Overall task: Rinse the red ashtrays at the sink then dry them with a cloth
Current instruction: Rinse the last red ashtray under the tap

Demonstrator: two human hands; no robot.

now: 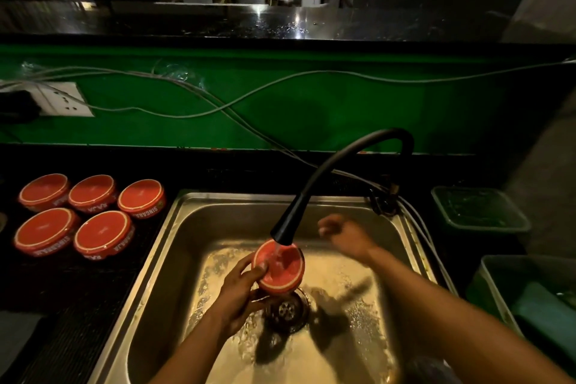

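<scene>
Left of the sink (174, 221), five red ashtrays (46, 235) sit upside down on the dark counter, three in the back row, two in front. Over the sink's drain, the left hand (240, 293) grips a sixth ashtray (278, 265), tilted, under water running from the single black faucet (314, 184). The right hand (346, 235) hovers above the sink's back right, blurred; fingers loosely curled, holding nothing. Right of the sink stand two green bins (480, 212).

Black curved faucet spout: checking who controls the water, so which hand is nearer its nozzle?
Left. The left hand grips the red round ashtray directly under the nozzle; the right hand hangs free, off to its right.
</scene>
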